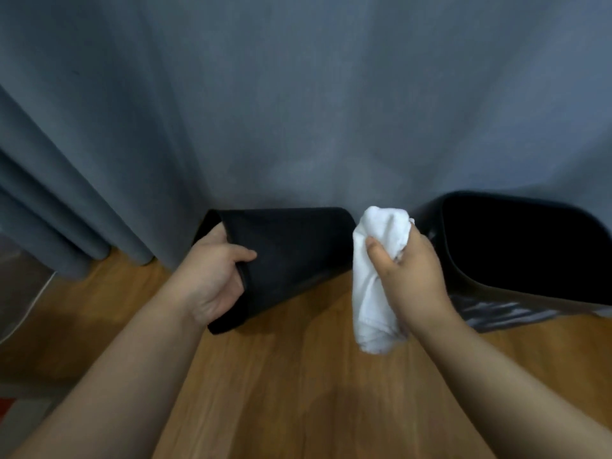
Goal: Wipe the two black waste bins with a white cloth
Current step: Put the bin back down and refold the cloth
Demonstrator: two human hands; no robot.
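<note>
Left hand (215, 273) gripped the rim of the tipped small bin (291, 256), its long axis running rightward on the floor; right hand (407, 273), fist clamped on the white cloth (371, 293), hovered just beside its base, large bin (516, 246) further right

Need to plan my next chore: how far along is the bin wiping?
Nothing visibly finished. In hand: left hand tips the smaller bin by its rim; right hand bunches the white cloth, touching neither bin. The larger bin waits upright.

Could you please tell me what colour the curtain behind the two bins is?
The curtain is a muted blue-grey, plain with no pattern, seen best in the head view.
</note>
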